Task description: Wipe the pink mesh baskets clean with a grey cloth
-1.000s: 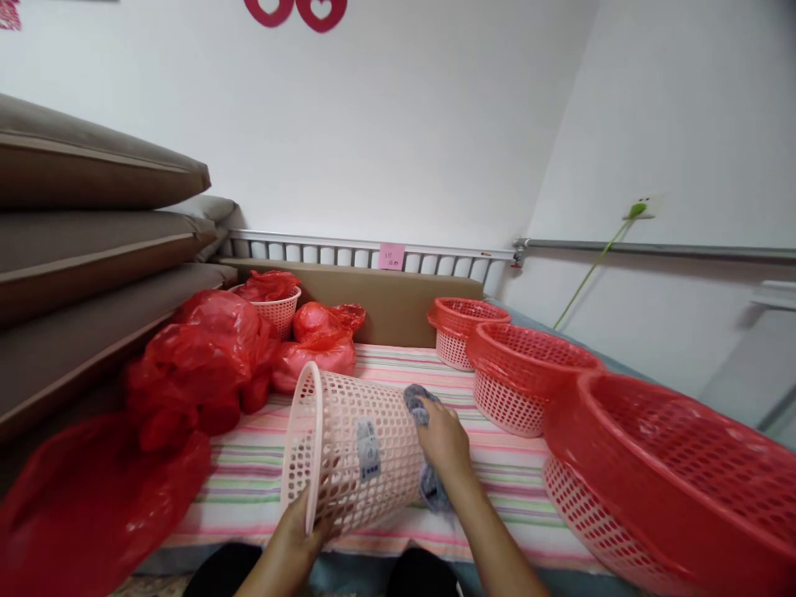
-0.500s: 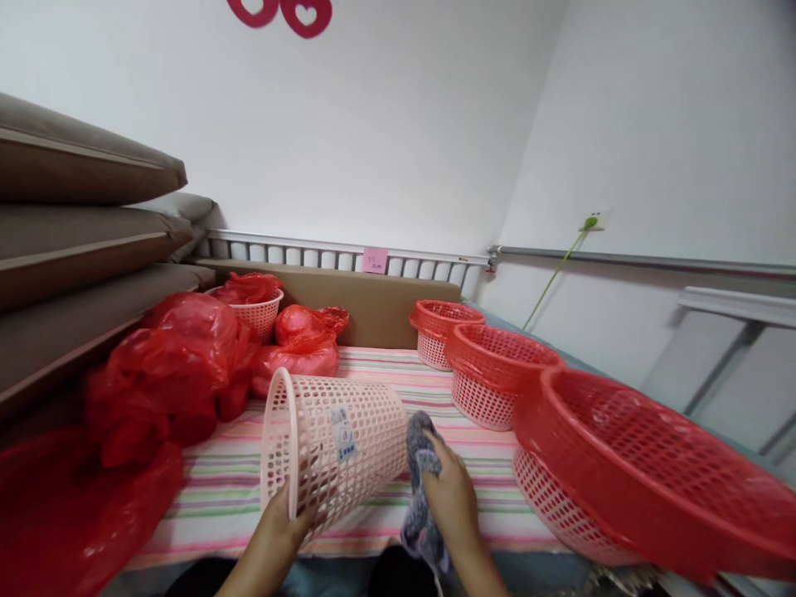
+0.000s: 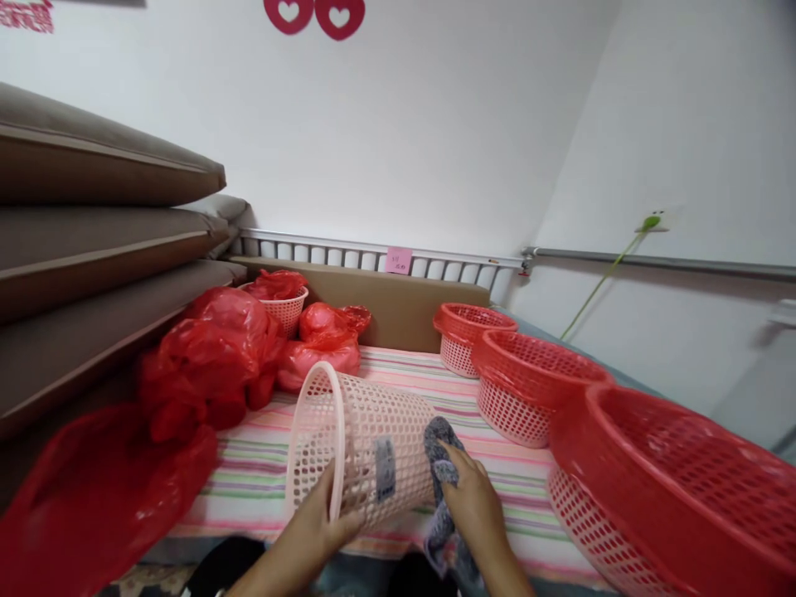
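Note:
A pale pink perforated wastebasket [image 3: 404, 414] lies tilted on its side above the striped sheet, its mouth facing left. My left hand [image 3: 320, 522] grips the rim at the lower left, thumb outside and fingers inside the mouth. In my right hand [image 3: 476, 502] is a grey cloth [image 3: 440, 473], pressed against the basket's base end at the right. Part of the cloth hangs down below the fingers. A small label [image 3: 385, 468] sits on the basket's side.
Three wastebaskets lined with red bags stand along the right: a near one [image 3: 597, 506], a middle one [image 3: 513, 406] and a far one [image 3: 458, 352]. Red plastic bags [image 3: 211, 356] and another basket [image 3: 287, 313] are at the left, beside stacked cushions [image 3: 112, 232].
The view has swung left, so things appear farther right. The wastebasket has rolled a little and its label shows at a different angle. Both hands keep their holds.

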`<state>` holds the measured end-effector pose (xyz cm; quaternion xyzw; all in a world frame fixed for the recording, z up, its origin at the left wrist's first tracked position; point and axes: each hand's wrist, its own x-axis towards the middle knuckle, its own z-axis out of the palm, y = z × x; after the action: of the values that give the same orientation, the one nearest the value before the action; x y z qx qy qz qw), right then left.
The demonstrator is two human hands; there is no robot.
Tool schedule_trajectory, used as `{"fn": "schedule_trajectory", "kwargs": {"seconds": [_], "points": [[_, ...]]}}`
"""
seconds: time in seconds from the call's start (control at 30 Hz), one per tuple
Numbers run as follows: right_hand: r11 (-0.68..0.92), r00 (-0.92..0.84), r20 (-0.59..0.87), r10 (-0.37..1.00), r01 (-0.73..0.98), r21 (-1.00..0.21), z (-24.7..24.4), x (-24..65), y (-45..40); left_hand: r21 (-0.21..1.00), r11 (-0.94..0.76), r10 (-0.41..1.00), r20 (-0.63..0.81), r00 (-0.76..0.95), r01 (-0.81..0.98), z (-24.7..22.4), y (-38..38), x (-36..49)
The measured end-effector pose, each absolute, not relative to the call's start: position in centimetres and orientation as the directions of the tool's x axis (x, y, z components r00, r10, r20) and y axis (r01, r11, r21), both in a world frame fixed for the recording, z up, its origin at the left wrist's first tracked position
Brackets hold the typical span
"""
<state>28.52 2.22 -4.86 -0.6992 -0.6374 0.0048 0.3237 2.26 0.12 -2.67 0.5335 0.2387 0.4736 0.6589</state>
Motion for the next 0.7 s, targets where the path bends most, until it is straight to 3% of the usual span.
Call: {"fn": "schedule_trajectory", "kwargs": {"seconds": [0.2,0.33,0.53,0.7], "points": [[-0.003,0.169,0.375,0.911,0.914,-0.406,-3.1,28.5,2.6,0.924,0.131,0.960,-0.027,0.280,-0.358,1.0,0.4,3.5],[-0.013,0.172,0.375,0.911,0.921,-0.390,-2.0,27.9,4.3,0.911,0.043,0.939,0.104,0.328,-0.411,-1.1,-0.3,3.9],[0.357,-0.192,0.467,0.863,0.886,-0.295,1.3,23.1,5.2,0.903,0.023,0.924,0.145,0.353,-0.430,-3.3,0.8,3.2],[0.678,-0.534,0.488,0.690,0.713,-0.178,3.6,17.5,3.2,0.932,0.024,0.955,0.086,0.285,-0.362,-4.0,1.5,2.8]]}}
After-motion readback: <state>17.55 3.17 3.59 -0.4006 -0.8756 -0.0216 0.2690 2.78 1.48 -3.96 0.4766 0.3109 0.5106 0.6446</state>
